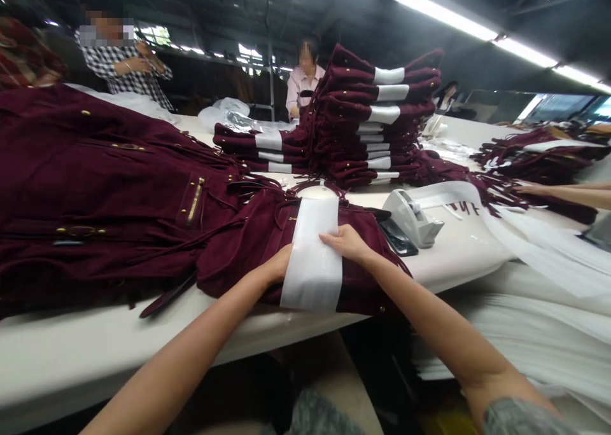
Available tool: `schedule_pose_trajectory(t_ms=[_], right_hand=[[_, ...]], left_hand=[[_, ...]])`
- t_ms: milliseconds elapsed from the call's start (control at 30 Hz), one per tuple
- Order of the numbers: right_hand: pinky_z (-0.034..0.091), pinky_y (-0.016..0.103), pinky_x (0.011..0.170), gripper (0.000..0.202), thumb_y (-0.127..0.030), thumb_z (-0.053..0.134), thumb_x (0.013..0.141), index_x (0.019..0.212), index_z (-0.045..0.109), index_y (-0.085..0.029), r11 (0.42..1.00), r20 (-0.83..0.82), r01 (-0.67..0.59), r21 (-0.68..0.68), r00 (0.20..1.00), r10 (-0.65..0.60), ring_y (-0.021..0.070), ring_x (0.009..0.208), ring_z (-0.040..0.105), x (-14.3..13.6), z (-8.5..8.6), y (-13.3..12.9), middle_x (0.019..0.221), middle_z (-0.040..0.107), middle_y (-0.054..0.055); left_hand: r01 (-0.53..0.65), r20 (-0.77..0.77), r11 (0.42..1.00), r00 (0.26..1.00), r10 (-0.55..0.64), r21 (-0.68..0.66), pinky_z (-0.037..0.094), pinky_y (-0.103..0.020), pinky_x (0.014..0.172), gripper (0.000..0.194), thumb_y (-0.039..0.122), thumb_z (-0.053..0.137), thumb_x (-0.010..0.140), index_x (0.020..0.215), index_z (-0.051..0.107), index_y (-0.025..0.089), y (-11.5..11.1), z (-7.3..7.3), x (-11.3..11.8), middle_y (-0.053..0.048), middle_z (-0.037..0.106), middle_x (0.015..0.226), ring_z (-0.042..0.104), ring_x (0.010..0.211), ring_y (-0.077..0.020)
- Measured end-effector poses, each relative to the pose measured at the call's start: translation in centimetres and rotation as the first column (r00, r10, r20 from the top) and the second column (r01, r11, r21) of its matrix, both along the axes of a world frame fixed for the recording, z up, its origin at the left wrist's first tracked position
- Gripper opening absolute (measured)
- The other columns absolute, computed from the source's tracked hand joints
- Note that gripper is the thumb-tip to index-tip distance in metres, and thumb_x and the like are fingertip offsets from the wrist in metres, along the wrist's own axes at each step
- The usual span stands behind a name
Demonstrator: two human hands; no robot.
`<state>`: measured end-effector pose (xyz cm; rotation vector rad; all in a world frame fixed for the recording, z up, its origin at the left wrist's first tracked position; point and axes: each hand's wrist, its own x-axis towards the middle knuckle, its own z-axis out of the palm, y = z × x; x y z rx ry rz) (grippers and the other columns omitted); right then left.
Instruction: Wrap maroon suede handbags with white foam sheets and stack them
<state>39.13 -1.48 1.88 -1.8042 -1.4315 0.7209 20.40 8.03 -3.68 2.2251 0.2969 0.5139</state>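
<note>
A maroon bag (238, 260) lies at the front edge of the white table, with a wide white strip (312, 282) running across its middle. My left hand (282, 262) is at the strip's left edge, its fingers hidden under the strip. On the strip's right side rests my right hand (348, 242), thumb and fingers pressed together at its edge. A grey tape dispenser (413, 219) stands to the right of the bag, beside a dark flat object (398, 238).
Maroon bags (119, 187) are heaped at the left. Behind the bag rises a tall stack of strip-wrapped bags (353, 110). White sheeting (539, 250) trails at the right, near another person's hand (532, 189). Several people stand beyond the table (95, 352).
</note>
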Motion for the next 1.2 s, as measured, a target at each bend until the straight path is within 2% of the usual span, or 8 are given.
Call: schedule_pose_trajectory(t_ms=[133, 300, 500, 667, 767, 900, 1067, 1200], right_hand=[[0.036, 0.02, 0.05, 0.038, -0.044, 0.054, 0.088, 0.069, 0.065, -0.013, 0.997, 0.2, 0.074, -0.023, 0.977, -0.068, 0.0134, 0.059, 0.057, 0.4, -1.4, 1.3, 0.065, 0.063, 0.002], [0.039, 0.024, 0.06, 0.041, -0.049, 0.055, 0.09, 0.072, 0.066, -0.014, 0.974, 0.353, 0.226, 0.007, 0.911, -0.213, 0.0193, 0.074, 0.062, 0.0, -2.1, 2.1, 0.076, 0.068, 0.007], [0.045, 0.029, 0.072, 0.046, -0.055, 0.046, 0.095, 0.086, 0.069, -0.017, 0.944, 0.57, 0.327, 0.036, 0.77, -0.288, 0.0243, 0.088, 0.065, -1.4, -2.6, 1.8, 0.094, 0.071, 0.012], [0.047, 0.031, 0.077, 0.044, -0.054, 0.046, 0.096, 0.095, 0.069, -0.017, 0.941, 0.613, 0.336, 0.04, 0.735, -0.289, 0.0238, 0.092, 0.066, -2.3, -2.4, 1.5, 0.101, 0.071, 0.013], [0.046, 0.031, 0.076, 0.041, -0.053, 0.049, 0.095, 0.096, 0.067, -0.017, 0.94, 0.61, 0.338, 0.051, 0.735, -0.297, 0.0233, 0.091, 0.066, -2.3, -2.4, 2.0, 0.1, 0.07, 0.012], [0.046, 0.029, 0.076, 0.033, -0.048, 0.051, 0.096, 0.094, 0.066, -0.018, 0.948, 0.628, 0.287, 0.138, 0.715, -0.308, 0.0202, 0.089, 0.065, -2.2, -2.8, 2.4, 0.097, 0.068, 0.008], [0.047, 0.029, 0.078, 0.026, -0.043, 0.055, 0.093, 0.081, 0.063, -0.021, 0.924, 0.663, 0.196, 0.33, 0.648, -0.374, 0.0201, 0.097, 0.059, -1.7, -4.1, 2.5, 0.102, 0.061, 0.006], [0.047, 0.03, 0.074, 0.025, -0.042, 0.054, 0.093, 0.083, 0.061, -0.02, 0.933, 0.664, 0.17, 0.317, 0.662, -0.347, 0.0204, 0.094, 0.061, -1.0, -4.5, 3.1, 0.105, 0.059, 0.006]], left_hand=[[0.001, -0.015, 1.0, 1.0, -0.001, -0.013, 0.054, -0.036, 0.081, 0.031, 0.024, 0.058, 0.078, 0.105, 0.067, 0.011, -0.2, 0.7, -0.1, -0.009, 0.072, 0.095, 0.064, 0.085, -0.0232], [-0.027, -0.034, 1.0, 0.999, 0.027, -0.005, 0.053, -0.036, 0.079, 0.025, 0.022, 0.059, 0.076, 0.098, 0.069, 0.015, -0.6, 1.5, -0.2, -0.007, 0.071, 0.093, 0.062, 0.077, -0.0208], [-0.179, 0.03, 0.984, 0.983, 0.179, 0.02, 0.05, -0.034, 0.085, 0.021, 0.027, 0.053, 0.084, 0.096, 0.068, 0.017, -1.0, 2.2, -0.7, -0.006, 0.068, 0.095, 0.062, 0.089, -0.0213], [-0.371, 0.05, 0.929, 0.927, 0.371, 0.003, 0.048, -0.036, 0.09, 0.036, 0.037, 0.032, 0.096, 0.11, 0.059, 0.018, -0.8, 3.1, -1.1, -0.008, 0.066, 0.104, 0.062, 0.097, -0.0215], [-0.413, 0.012, 0.911, 0.911, 0.413, -0.016, 0.05, -0.038, 0.089, 0.039, 0.045, 0.045, 0.092, 0.119, 0.053, 0.017, -0.5, 2.9, -0.7, -0.01, 0.067, 0.107, 0.065, 0.098, -0.0233], [-0.498, -0.02, 0.867, 0.867, 0.498, 0.005, 0.051, -0.04, 0.089, 0.053, 0.031, 0.066, 0.079, 0.126, 0.048, 0.014, -0.3, 1.9, 0.2, -0.013, 0.066, 0.109, 0.066, 0.096, -0.0241], [-0.58, -0.07, 0.812, 0.809, 0.583, 0.062, 0.052, -0.029, 0.079, 0.047, 0.027, 0.075, 0.07, 0.115, 0.059, 0.02, -0.7, 1.8, 0.8, -0.005, 0.07, 0.098, 0.067, 0.084, -0.0183], [-0.643, -0.137, 0.756, 0.743, 0.655, 0.127, 0.049, -0.03, 0.072, 0.031, 0.033, 0.077, 0.065, 0.091, 0.066, 0.021, -0.7, 2.7, 1.5, -0.003, 0.07, 0.083, 0.066, 0.077, -0.021]])
